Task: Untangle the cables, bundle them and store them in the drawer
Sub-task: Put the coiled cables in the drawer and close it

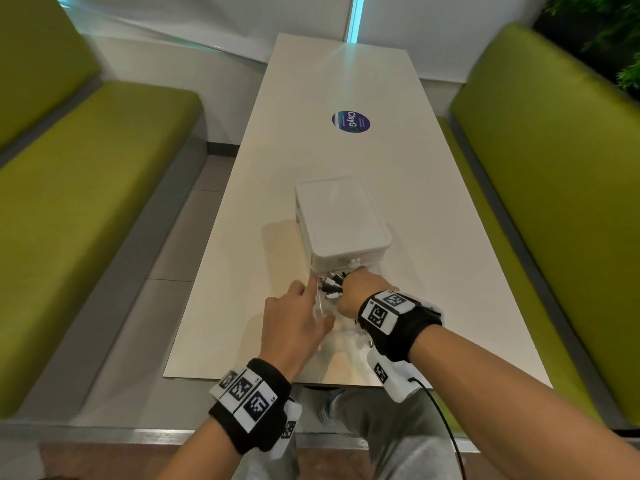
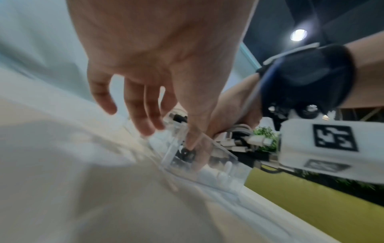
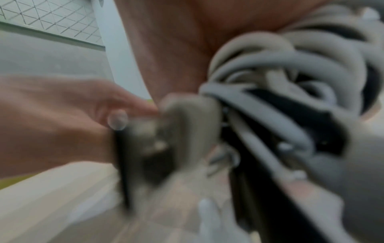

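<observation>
A white drawer box point(image 1: 341, 220) stands on the long white table point(image 1: 433, 271). Its clear drawer point(image 1: 341, 329) is pulled out toward me. My right hand point(image 1: 358, 282) is inside the drawer, gripping a coiled bundle of white and black cables point(image 1: 330, 285) with the plugs sticking out to the left. The right wrist view shows the cable bundle point(image 3: 280, 74) looped against my palm. My left hand point(image 1: 304, 306) holds the drawer's left wall. In the left wrist view its thumb point(image 2: 193, 139) is inside the drawer point(image 2: 224, 166) and its fingers point(image 2: 145, 121) are outside.
Green padded benches point(image 1: 86, 209) point(image 1: 554, 185) run along both sides of the table. A round blue sticker point(image 1: 350, 121) lies on the tabletop beyond the box. The table's near edge point(image 1: 242, 377) is just under my wrists, above my knees.
</observation>
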Demonstrator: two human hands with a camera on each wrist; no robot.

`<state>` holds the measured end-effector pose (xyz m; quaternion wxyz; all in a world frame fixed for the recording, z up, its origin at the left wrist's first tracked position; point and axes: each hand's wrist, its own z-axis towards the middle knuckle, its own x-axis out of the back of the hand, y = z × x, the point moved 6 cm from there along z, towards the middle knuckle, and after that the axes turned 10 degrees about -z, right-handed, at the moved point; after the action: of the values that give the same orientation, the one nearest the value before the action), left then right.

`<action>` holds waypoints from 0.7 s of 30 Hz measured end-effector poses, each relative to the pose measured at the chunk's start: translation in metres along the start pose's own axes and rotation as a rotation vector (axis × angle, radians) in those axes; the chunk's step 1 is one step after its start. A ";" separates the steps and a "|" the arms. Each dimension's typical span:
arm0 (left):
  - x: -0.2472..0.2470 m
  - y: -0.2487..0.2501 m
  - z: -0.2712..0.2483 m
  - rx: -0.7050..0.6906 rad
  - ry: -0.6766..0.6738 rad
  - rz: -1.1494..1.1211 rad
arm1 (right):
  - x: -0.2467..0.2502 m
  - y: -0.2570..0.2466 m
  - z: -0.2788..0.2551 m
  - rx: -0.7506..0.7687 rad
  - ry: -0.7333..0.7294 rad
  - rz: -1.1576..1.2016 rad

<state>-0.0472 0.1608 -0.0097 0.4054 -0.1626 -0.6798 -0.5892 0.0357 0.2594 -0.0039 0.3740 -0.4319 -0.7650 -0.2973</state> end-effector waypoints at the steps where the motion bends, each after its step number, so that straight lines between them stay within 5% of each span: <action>1: 0.004 0.006 -0.003 -0.065 0.079 -0.015 | 0.000 -0.001 0.001 0.007 -0.009 -0.008; 3: 0.007 0.019 -0.007 -0.236 0.164 -0.069 | 0.000 -0.002 0.004 0.001 -0.029 0.004; 5: 0.000 0.027 -0.003 -0.361 0.109 -0.087 | 0.000 -0.002 0.004 0.005 -0.055 0.011; 9: -0.013 0.026 0.016 -0.325 -0.041 -0.035 | 0.004 -0.003 0.003 0.116 -0.088 -0.095; 15: -0.017 0.034 0.019 -0.364 -0.096 0.091 | -0.002 -0.002 -0.001 0.232 -0.215 -0.174; 21: -0.021 0.048 0.024 -0.270 -0.212 0.286 | 0.005 0.009 -0.015 0.317 -0.222 0.087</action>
<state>-0.0095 0.2001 0.0075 0.3857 -0.3713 -0.6035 -0.5909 0.0465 0.2538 0.0097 0.3630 -0.4305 -0.8193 -0.1073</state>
